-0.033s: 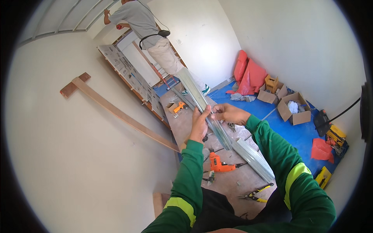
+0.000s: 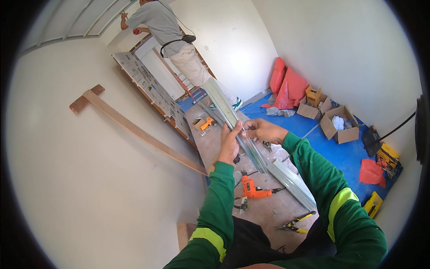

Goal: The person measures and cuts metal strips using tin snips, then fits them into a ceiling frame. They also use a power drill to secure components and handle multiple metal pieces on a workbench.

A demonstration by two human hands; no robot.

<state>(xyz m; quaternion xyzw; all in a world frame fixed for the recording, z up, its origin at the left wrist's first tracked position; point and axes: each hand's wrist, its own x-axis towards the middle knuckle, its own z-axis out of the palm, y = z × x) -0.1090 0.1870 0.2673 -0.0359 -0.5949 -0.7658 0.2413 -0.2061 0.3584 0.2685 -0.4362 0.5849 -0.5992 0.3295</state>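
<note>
We held the metal strips (image 2: 221, 103) up beyond the orange drill (image 2: 255, 188); another stack (image 2: 293, 184) lay to the drill's right and the cutters (image 2: 295, 223) on its near side, neither in hand. High and left of the drill, the ceiling frame (image 2: 77, 20) already stood in place; how much was left we could not tell. Our left hand (image 2: 229, 143) was clamped round the strips. Our right hand (image 2: 265, 131) had thumb and fingertip nearly together at their edge; whether they pinched it, we could not tell.
</note>
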